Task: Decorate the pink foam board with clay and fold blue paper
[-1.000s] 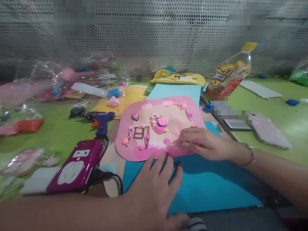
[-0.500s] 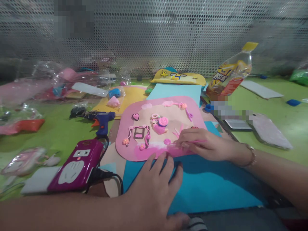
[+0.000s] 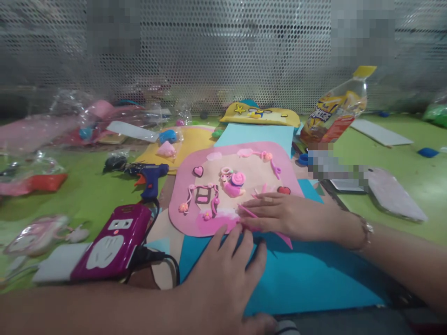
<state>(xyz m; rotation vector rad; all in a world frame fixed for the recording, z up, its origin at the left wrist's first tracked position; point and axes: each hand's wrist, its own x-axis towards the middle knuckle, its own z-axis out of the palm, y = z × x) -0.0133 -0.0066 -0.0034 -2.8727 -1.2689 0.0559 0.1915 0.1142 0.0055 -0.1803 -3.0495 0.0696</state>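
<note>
A pink board (image 3: 181, 174) with rounded corners lies in front of me, with a beige middle. Clay pieces decorate it: a snail (image 3: 233, 184) at the centre, a pink heart (image 3: 198, 171), a red heart (image 3: 283, 190) and a dark-framed square (image 3: 203, 195). My right hand (image 3: 282, 214) lies over the board's lower right with its fingers stretched left. It holds a slim pink clay modelling tool (image 3: 285, 240), which slants out below the palm; part of it is hidden. My left hand (image 3: 223, 270) is spread, fingertips at the board's bottom edge, holding nothing.
Blue sheets (image 3: 307, 274) lie under the board. At left are a blue glue gun (image 3: 152, 180) and a purple power strip (image 3: 115, 242) with cables. A bottle (image 3: 335, 111) leans at back right, near a phone-shaped case (image 3: 394, 193). A perforated metal panel (image 3: 223, 56) stands behind.
My right hand has gone from a pen-like pinch on the modelling tool to flattened fingers, moving slightly left over the board. The tool now slants out under the palm. My left hand stays put.
</note>
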